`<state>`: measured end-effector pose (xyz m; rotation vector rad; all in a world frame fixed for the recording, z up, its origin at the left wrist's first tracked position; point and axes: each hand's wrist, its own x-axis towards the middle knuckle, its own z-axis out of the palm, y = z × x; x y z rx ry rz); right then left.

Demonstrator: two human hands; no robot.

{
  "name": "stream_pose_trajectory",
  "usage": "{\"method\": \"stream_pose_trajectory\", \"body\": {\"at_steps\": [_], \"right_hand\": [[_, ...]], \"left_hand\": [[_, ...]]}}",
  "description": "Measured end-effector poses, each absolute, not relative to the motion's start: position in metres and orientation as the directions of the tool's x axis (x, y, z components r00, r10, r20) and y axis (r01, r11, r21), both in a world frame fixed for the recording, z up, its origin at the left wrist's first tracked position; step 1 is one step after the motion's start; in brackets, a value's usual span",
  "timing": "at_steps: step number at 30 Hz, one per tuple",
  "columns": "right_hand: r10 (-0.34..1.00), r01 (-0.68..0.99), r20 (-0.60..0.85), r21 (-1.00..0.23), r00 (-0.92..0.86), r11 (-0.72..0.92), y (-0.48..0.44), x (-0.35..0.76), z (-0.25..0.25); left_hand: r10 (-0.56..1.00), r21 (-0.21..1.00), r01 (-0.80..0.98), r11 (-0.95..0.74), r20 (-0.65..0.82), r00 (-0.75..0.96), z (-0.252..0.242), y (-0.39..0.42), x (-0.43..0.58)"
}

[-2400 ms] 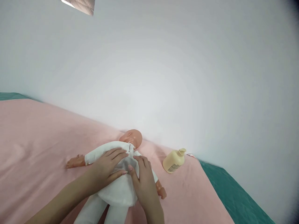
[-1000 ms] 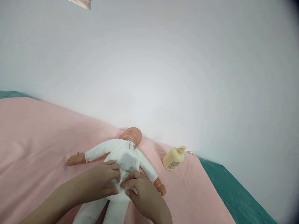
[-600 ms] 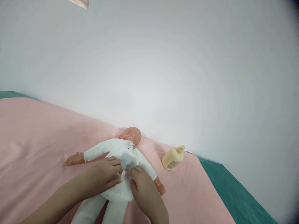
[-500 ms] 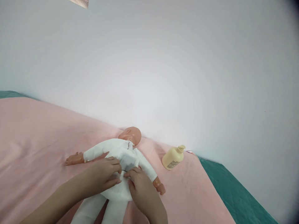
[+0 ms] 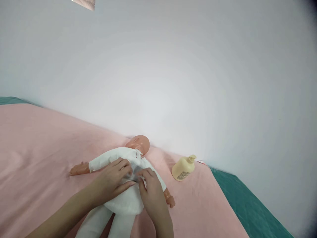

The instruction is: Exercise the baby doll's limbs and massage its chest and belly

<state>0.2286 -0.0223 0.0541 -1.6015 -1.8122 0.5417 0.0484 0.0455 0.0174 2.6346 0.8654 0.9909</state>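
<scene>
doll (image 5: 126, 201) is laid on pink sheet (image 5: 208, 205); left hand (image 5: 114, 180) and right hand (image 5: 152, 191) are shifted nearer its head (image 5: 141, 143); work seems centred on grey patch (image 5: 136, 170); fingers (image 5: 146, 172) are curled; any pinch cannot be told

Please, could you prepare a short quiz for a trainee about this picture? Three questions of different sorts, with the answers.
1. True or false: the left hand and the right hand are both over the doll.
2. Which thing is beside the doll?
A) a red cup
B) a pale yellow pump bottle
C) a shoe
3. Fill in the colour: the doll lies on a ____ sheet.

Key: 1. True. 2. B. 3. Pink.
</scene>
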Motion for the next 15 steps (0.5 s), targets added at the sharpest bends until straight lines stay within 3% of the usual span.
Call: {"method": "stream_pose_trajectory", "body": {"at_steps": [4,10,15], "right_hand": [[0.943,0.679,0.325,-0.709,0.073,0.192,-0.008,0.229,0.035],[0.964,0.68,0.253,-0.721,0.082,0.132,0.0,0.23,0.021],[0.965,0.681,0.246,-0.722,0.088,0.122,0.002,0.229,0.019]], "left_hand": [[0.533,0.306,0.446,-0.841,0.61,0.587,0.003,0.055,0.05],[0.587,0.323,0.493,-0.808,0.514,0.626,-0.004,0.061,0.049],[0.579,0.343,0.47,-0.814,0.548,0.603,-0.019,0.066,0.05]]}}
